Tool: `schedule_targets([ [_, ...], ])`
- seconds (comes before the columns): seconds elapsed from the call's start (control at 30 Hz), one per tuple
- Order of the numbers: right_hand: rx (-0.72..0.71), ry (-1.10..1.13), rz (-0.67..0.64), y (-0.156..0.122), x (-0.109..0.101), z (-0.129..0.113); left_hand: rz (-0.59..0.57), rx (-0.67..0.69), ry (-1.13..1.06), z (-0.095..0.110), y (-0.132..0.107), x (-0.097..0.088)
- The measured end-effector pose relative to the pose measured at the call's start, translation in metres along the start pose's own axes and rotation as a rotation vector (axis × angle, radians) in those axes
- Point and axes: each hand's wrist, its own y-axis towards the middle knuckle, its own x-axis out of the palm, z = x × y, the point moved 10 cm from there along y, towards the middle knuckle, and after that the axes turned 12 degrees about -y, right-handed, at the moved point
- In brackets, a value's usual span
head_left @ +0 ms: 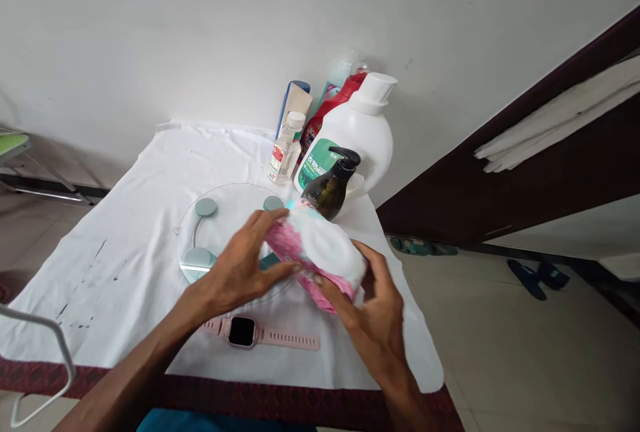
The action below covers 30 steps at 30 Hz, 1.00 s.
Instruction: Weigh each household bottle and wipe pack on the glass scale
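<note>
Between both hands is a soft wipes pack (325, 249), pink and white with a pale oval lid on its upper face, somewhat blurred. My left hand (245, 262) grips its left end, thumb along the front. On the other end my right hand (373, 305) is closed, with its thumb on the near side and fingers behind. Below the left hand lies a round glass scale (233, 202) with grey-green feet discs, partly covered by that hand and the pack. A smartwatch (242, 332) with a pink strap lies flat in front of the scale.
Behind the pack stand a black pump bottle (327, 185), a large white detergent jug (370, 132), a clear bottle (285, 149) and a beige tube (297, 100). A white cloth (130, 172) covers the table. Slippers (537, 277) lie on the floor to the right.
</note>
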Motion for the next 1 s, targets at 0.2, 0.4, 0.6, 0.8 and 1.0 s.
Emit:
schedule_targets([
  [0.2,0.303,-0.004,0.203,-0.018,-0.059,0.069,-0.216,0.012,-0.164,0.006,0.020,0.071],
  [0.4,0.396,-0.062,0.359,-0.011,-0.066,0.088,-0.172,-0.098,-0.130,-0.016,0.026,0.061],
  [0.6,0.198,-0.268,0.340,0.013,-0.033,0.098,0.029,-0.145,-0.078,-0.033,0.052,0.016],
  [0.8,-0.215,-0.479,0.534,-0.005,-0.041,0.052,0.301,-0.168,0.083,-0.064,0.126,-0.031],
  [1.0,-0.756,-0.250,0.373,-0.042,-0.006,-0.042,0.321,-0.297,0.231,-0.110,0.184,-0.038],
])
